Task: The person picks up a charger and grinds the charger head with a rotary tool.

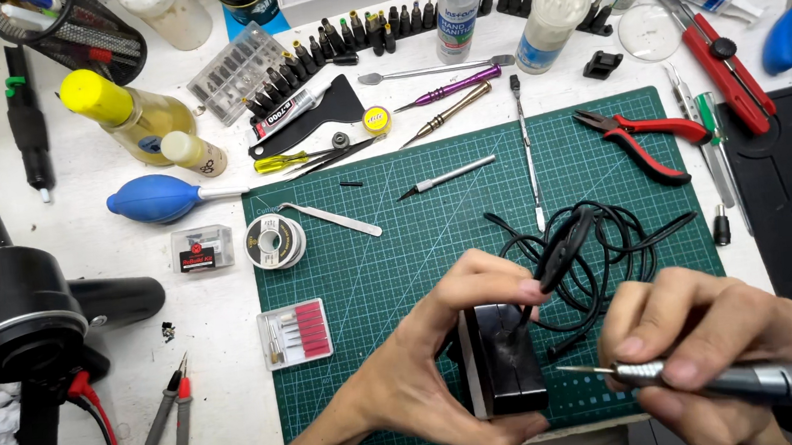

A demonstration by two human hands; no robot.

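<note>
My left hand (446,361) grips a black power adapter brick (503,358) and holds it upright over the near edge of the green cutting mat (389,252). The adapter's black cable (598,243) coils on the mat just behind it. In my right hand (702,339) is a grey pen-shaped rotary tool (763,381). Its thin pointed tip (571,369) aims left, a short gap from the adapter's right side.
On the mat lie a craft knife (449,176), tweezers (333,216), a solder spool (275,241), a metal spudger (528,149) and red pliers (641,134). A case of bits (296,333) sits at its left edge. Bottles, screwdriver bits, a blue blower (155,198) and multimeter probes (171,428) crowd the white table.
</note>
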